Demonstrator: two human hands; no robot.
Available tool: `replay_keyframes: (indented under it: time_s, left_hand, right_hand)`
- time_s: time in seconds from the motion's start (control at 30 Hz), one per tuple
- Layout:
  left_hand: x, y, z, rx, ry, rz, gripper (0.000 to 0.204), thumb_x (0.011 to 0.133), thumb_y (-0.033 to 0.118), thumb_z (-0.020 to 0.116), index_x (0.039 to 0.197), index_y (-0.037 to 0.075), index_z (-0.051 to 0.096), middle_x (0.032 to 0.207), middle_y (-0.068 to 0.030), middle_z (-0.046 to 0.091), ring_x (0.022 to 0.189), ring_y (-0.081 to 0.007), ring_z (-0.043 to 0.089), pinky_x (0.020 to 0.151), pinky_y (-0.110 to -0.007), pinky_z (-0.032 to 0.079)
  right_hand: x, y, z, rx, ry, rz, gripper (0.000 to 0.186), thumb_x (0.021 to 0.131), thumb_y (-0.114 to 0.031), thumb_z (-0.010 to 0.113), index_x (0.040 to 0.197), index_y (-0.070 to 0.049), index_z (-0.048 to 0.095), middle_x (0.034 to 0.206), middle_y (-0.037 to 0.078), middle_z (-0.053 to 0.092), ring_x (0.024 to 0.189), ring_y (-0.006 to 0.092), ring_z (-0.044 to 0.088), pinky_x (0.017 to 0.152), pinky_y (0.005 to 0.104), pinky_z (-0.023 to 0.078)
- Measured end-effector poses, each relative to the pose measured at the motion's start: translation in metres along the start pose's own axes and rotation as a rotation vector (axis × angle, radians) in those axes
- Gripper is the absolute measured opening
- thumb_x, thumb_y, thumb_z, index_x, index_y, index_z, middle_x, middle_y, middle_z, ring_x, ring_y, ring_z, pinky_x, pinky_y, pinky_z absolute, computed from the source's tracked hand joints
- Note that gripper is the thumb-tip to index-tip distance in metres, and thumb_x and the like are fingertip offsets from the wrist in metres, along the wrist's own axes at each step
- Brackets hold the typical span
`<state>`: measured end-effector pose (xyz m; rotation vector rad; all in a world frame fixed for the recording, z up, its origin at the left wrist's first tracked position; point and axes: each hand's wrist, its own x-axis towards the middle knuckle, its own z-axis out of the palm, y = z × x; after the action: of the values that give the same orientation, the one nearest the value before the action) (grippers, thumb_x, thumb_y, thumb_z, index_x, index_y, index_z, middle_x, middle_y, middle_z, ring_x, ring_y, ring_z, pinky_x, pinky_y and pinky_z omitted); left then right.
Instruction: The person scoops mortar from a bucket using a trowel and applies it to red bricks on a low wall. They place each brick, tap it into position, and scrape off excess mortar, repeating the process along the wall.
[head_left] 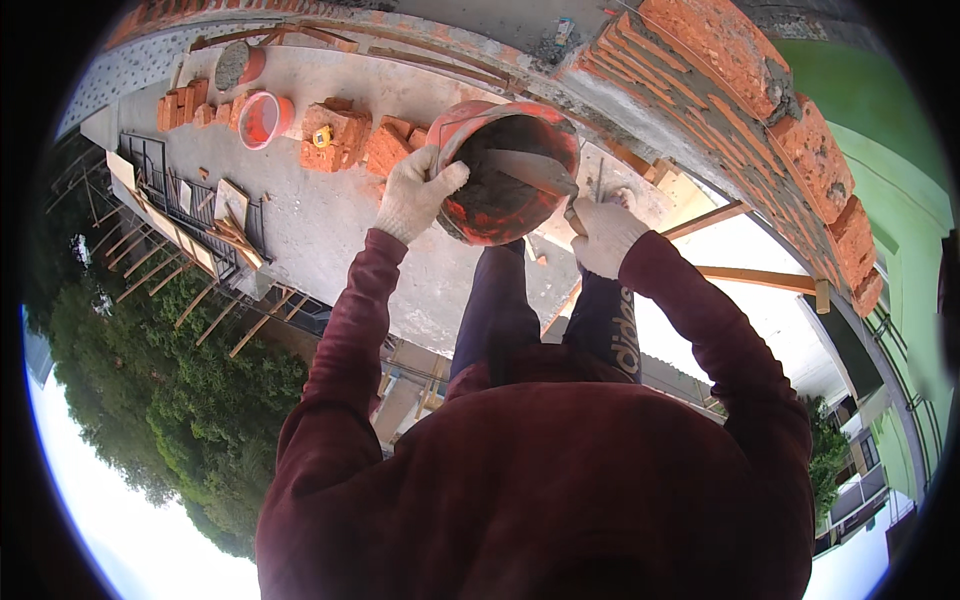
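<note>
My left hand [412,196], in a white knitted glove, grips the near left rim of a red bucket [487,233], thumb over the edge. The bucket is tilted so its mouth faces me, and grey mortar [482,190] coats its inside. My right hand [604,236], gloved alike, is closed round the handle of a trowel at the bucket's right side. The trowel's blade [530,170] reaches into the bucket and lies against the mortar. Most of the trowel's handle is hidden by my fingers.
A brick wall [700,120] with mortar joints curves along the right. Brick stacks [338,138] stand on the concrete floor [330,240] at left, one bearing a yellow tape measure [322,137]. Beyond are a pink bucket [265,120] and a mortar-filled bucket [238,66]. Timber [740,277] lies right.
</note>
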<state>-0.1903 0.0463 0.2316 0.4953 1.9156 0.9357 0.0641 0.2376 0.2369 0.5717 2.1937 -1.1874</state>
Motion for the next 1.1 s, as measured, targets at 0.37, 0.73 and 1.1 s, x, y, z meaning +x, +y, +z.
replay_keyframes:
  time_s: [0.37, 0.73, 1.1]
  left_hand:
    - [-0.078, 0.177, 0.05, -0.198, 0.14, 0.26, 0.029, 0.096, 0.028, 0.075, 0.083, 0.007, 0.06, 0.074, 0.0081, 0.052, 0.069, -0.0035, 0.044, 0.061, -0.024, 0.038]
    - [-0.064, 0.162, 0.093, -0.364, 0.13, 0.171, 0.029, 0.102, 0.033, 0.068, 0.089, 0.008, 0.06, 0.077, 0.0036, 0.06, 0.063, -0.005, 0.049, 0.057, -0.024, 0.041]
    - [-0.072, 0.091, 0.044, -0.473, 0.381, 0.203, 0.029, 0.102, 0.033, 0.07, 0.09, 0.008, 0.062, 0.077, 0.005, 0.058, 0.065, -0.0041, 0.046, 0.059, -0.023, 0.038]
  right_hand:
    - [-0.134, -0.053, -0.104, 0.949, -0.276, 0.078, 0.023, 0.093, -0.025, 0.064, 0.103, -0.005, 0.063, 0.066, -0.003, 0.053, 0.049, 0.0066, 0.05, 0.042, 0.0249, 0.043]
    - [-0.237, 0.022, -0.086, 1.539, -0.193, -0.08, 0.043, 0.088, -0.011, 0.056, 0.124, 0.01, 0.055, 0.068, 0.0, 0.048, 0.05, 0.0061, 0.04, 0.039, 0.024, 0.029]
    - [-0.248, 0.08, -0.163, -0.047, 0.87, 0.163, 0.028, 0.085, -0.011, 0.063, 0.108, 0.004, 0.057, 0.088, 0.024, 0.069, 0.08, 0.0391, 0.071, 0.074, 0.048, 0.055]
